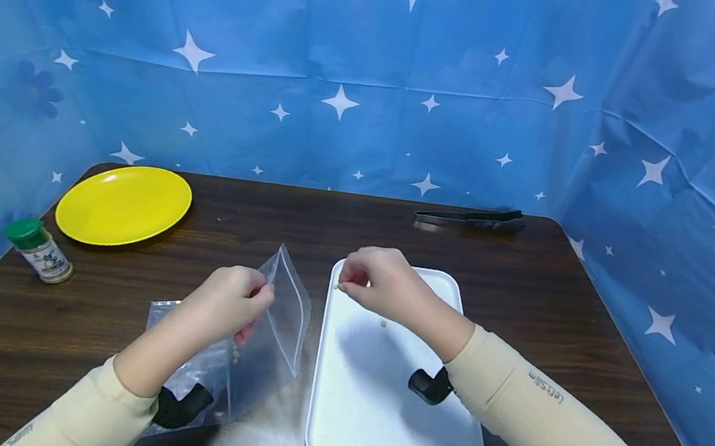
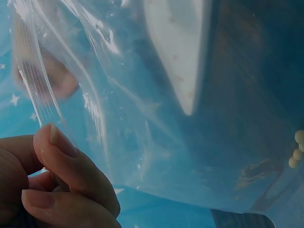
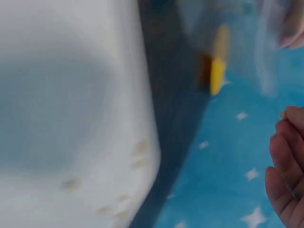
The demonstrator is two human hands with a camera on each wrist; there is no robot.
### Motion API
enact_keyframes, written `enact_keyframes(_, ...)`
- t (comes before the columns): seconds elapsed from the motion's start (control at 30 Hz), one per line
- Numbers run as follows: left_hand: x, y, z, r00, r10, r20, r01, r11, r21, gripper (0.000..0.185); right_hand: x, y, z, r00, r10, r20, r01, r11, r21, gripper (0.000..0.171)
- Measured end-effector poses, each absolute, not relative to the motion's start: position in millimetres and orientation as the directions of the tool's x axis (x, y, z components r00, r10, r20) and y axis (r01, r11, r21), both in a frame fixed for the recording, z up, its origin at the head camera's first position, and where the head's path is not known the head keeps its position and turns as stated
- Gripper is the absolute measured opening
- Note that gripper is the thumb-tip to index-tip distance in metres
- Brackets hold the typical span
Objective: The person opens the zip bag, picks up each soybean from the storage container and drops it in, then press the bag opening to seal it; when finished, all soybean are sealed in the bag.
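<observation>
Head view, left hand [image 1: 231, 302] pinching crinkly clear bag [image 1: 274, 316], smooth white tray [image 1: 375, 416]

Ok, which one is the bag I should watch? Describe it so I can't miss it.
On the dark wooden table, look just left of the white tray. The left hand pinches a clear zip bag by its top edge. It is the only see-through thing there, with a few pale beads inside.

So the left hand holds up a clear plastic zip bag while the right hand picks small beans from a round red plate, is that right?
Not quite. The right hand pinches a small pale bean over a rectangular white tray, not a round red plate; the only plate is yellow and sits far left. The head view shows this. The left hand does hold up the clear plastic zip bag.
</observation>
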State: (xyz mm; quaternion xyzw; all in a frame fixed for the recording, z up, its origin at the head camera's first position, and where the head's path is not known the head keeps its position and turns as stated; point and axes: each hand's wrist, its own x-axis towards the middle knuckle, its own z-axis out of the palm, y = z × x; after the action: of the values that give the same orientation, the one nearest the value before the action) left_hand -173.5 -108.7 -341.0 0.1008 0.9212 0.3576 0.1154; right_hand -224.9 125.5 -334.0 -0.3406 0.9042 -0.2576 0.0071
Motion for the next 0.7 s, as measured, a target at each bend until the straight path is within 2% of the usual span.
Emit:
enact_keyframes(0.1, -173.4, -109.7, -339.4, -0.954, 0.27, -0.131, 0.112, 0.724, 0.681, 0.031, -226.6, 104.6, -319.0, -0.691, -0.668, 0.276, -0.709, 0.552, -0.439, 0.003)
enact_keyframes(0.2, -173.0, -110.0, -337.4, -0.954, 0.276, -0.117, 0.124, 0.721, 0.682, 0.031, -227.2, 86.9, -311.7, -0.659, -0.684, 0.314, -0.74, 0.514, -0.433, 0.005)
enact_keyframes(0.53, -172.8, -111.1, -334.8, -0.955, 0.253, -0.152, 0.079, 0.714, 0.696, 0.027, -226.4, 59.3, -316.4, -0.628, -0.735, 0.254, -0.759, 0.507, -0.408, 0.007)
enact_keyframes(0.7, -172.4, -114.2, -335.1, -0.958, 0.246, -0.151, 0.075, 0.719, 0.691, 0.028, -232.2, 64.3, -316.8, -0.636, -0.713, 0.294, -0.758, 0.508, -0.409, 0.007)
